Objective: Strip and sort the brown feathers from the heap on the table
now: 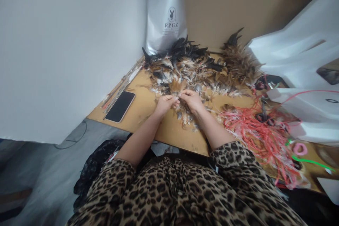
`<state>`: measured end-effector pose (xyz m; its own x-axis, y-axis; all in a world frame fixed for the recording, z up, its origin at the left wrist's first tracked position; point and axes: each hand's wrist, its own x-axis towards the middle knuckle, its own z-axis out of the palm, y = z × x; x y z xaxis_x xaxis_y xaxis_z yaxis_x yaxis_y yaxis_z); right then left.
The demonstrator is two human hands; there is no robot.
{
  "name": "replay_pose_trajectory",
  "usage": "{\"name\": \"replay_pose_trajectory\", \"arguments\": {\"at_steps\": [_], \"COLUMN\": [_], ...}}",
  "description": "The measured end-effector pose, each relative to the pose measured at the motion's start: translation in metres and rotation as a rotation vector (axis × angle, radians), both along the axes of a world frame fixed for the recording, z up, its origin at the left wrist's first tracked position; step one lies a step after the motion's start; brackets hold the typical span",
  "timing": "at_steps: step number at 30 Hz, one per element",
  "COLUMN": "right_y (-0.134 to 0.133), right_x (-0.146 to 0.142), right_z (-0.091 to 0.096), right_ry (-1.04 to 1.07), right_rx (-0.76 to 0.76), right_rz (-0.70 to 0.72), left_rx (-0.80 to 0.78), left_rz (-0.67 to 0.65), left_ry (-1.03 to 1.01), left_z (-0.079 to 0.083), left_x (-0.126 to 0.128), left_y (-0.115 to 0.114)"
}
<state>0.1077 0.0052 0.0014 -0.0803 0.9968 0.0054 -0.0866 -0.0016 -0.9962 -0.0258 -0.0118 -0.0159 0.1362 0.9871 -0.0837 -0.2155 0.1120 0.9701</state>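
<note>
Between my two hands is a small bunch of brown feathers [177, 86], its tips fanned out away from me. My left hand [167, 103] pinches its base from the left, thumb and forefinger pressed together. From the other side my right hand [191, 99] pinches the same base, and the fingertips of both hands nearly meet. Just beyond lies a wide heap of loose feathers [182, 69], mixed black, brown and whitish. More small feathers [186, 117] are scattered on the table [169, 130] below my hands.
A phone [120, 106] lies at the left. Red and pink ribbon strips [259, 130] are tangled at the right, with black-handled scissors [262, 116] among them. A larger brown feather pile [239, 61] sits at the back right. Behind stands a silvery bag [165, 17]; a white board [74, 42] borders the left.
</note>
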Motion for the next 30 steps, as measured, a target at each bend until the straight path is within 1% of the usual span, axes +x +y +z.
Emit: {"name": "replay_pose_trajectory", "arguments": {"at_steps": [3, 6, 9, 12, 15, 18, 23, 25, 26, 28, 30], "right_y": [0.000, 0.003, 0.009, 0.012, 0.009, 0.002, -0.007, -0.007, -0.007, -0.004, -0.001], "right_x": [0.002, 0.013, 0.028, 0.038, 0.035, 0.023, 0.008, 0.007, 0.007, 0.008, 0.010], "right_z": [0.004, 0.009, 0.009, 0.006, 0.004, 0.005, 0.004, 0.003, 0.002, 0.001, 0.002], "right_ry": [-0.002, -0.085, -0.322, -0.604, -0.819, -0.985, -1.203, -1.206, -1.169, -1.009, -0.749], "right_rx": [-0.005, 0.056, 0.158, 0.238, 0.332, 0.407, 0.405, 0.420, 0.430, 0.412, 0.296], "right_rz": [0.013, -0.034, -0.062, -0.002, 0.076, 0.102, 0.093, 0.101, 0.094, 0.052, -0.001], "left_rx": [0.003, -0.003, -0.020, -0.038, -0.036, -0.031, -0.010, -0.002, 0.000, -0.003, -0.016], "left_rz": [0.004, 0.074, 0.151, 0.188, 0.207, 0.232, 0.223, 0.221, 0.222, 0.231, 0.242], "left_ry": [0.002, -0.043, -0.119, -0.167, -0.201, -0.232, -0.237, -0.245, -0.248, -0.251, -0.248], "left_z": [-0.003, -0.006, -0.006, -0.005, -0.005, -0.006, -0.010, -0.010, -0.010, -0.009, -0.008], "left_x": [-0.002, -0.006, -0.008, -0.009, -0.009, -0.009, -0.010, -0.010, -0.010, -0.010, -0.010], "left_y": [0.003, 0.008, 0.010, 0.011, 0.012, 0.013, 0.015, 0.015, 0.015, 0.014, 0.014]}}
